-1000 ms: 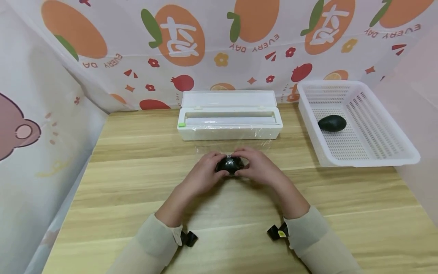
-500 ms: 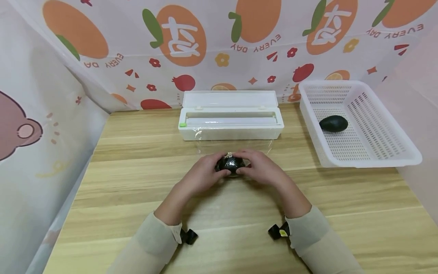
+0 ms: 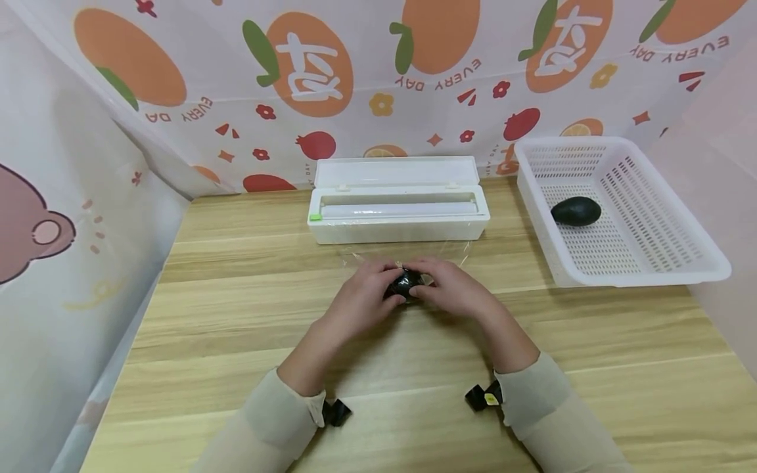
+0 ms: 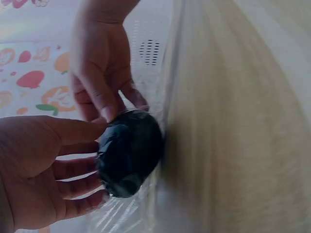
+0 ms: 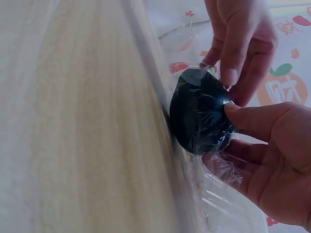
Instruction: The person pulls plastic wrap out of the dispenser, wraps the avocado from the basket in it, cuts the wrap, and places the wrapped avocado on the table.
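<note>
In the head view, the film-wrapped dark fruit (image 3: 405, 283) lies at two o'clock from the left grip (image 3: 365, 297), nine from the right grip (image 3: 447, 285); both hold it.

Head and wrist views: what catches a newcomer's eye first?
Probably the dark fruit in clear film, held between the left hand and right hand near the table's middle. Behind it stands an open white box with a roll. At right, a white basket holds a second fruit.

l hand (image 3: 363, 297) & r hand (image 3: 454, 288) grip dk fruit (image 3: 406, 282); 2nd fruit (image 3: 576, 211) in wht basket (image 3: 623, 246)
</note>
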`<action>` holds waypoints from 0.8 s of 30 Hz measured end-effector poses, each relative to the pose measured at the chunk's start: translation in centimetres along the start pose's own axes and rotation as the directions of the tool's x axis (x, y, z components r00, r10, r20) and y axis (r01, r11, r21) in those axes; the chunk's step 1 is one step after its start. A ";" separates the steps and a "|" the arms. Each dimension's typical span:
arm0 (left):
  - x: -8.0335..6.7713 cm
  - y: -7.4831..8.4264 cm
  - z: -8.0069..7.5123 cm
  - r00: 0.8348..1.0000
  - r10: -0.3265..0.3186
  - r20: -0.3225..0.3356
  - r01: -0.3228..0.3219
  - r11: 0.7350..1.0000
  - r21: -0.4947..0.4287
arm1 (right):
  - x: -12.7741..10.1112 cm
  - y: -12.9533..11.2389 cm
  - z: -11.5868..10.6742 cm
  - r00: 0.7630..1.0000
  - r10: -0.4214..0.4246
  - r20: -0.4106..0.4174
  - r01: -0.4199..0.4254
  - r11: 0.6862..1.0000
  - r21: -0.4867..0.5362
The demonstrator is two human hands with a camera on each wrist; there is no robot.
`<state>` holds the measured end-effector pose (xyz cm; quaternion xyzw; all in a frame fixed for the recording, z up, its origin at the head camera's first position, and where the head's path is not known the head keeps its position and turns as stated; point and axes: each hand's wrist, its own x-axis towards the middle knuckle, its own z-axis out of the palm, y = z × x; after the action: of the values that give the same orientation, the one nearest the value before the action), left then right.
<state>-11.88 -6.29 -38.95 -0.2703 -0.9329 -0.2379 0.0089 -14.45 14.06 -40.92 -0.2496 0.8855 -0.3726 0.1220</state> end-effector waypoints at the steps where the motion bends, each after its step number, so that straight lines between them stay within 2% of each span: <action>1: 0.1 -0.1 0.2 1.000 -0.008 0.003 0.008 1.000 0.001 | 0.0 0.0 0.0 1.000 0.007 0.002 -0.007 1.000 0.009; 7: 0.6 -0.8 1.0 0.999 -0.017 -0.051 0.016 1.000 -0.021 | 0.1 0.2 -0.1 0.995 0.095 -0.015 -0.093 0.991 0.095; 9: 0.8 -1.0 1.1 0.998 -0.020 -0.059 0.018 0.999 -0.027 | 0.1 0.3 -0.2 0.990 0.133 -0.053 -0.126 0.984 0.127; 12: 0.9 -1.1 1.1 0.998 -0.028 -0.060 0.026 0.999 -0.032 | 0.1 0.2 -0.5 0.969 0.188 -0.161 -0.154 0.967 0.204; 14: 0.9 -1.2 1.1 0.998 -0.036 -0.054 0.035 0.999 -0.033 | 0.1 -0.1 -0.6 0.950 0.214 -0.225 -0.145 0.947 0.287; 16: 0.9 -1.2 1.0 0.998 -0.043 -0.051 0.041 0.998 -0.039 | 0.0 -0.6 -0.7 0.944 0.218 -0.248 -0.100 0.905 0.413; 18: 0.9 -1.3 1.0 0.998 -0.048 -0.049 0.046 0.998 -0.047 | 0.1 -1.1 -0.5 0.955 0.203 -0.218 -0.058 0.843 0.534; 20: 1.0 -1.3 1.0 0.998 -0.051 -0.047 0.048 0.997 -0.058 | 0.1 -1.5 -0.1 0.967 0.187 -0.174 -0.043 0.790 0.611; 21: 1.0 -1.4 1.0 0.998 -0.052 -0.046 0.049 0.997 -0.062 | 0.2 -1.6 0.1 0.970 0.183 -0.161 -0.043 0.778 0.627; 22: 1.0 -1.4 1.0 0.998 -0.053 -0.045 0.049 0.997 -0.067 | 0.3 -1.7 0.2 0.971 0.187 -0.153 -0.052 0.779 0.624; 24: 1.0 -1.5 1.0 0.998 -0.057 -0.035 0.055 0.996 -0.075 | 0.3 -1.6 0.5 0.966 0.200 -0.163 -0.069 0.810 0.583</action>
<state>-13.43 -6.45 -40.33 -0.2397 -0.9303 -0.2773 0.0097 -13.95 12.61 -40.12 -0.0955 0.7559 -0.6364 0.1203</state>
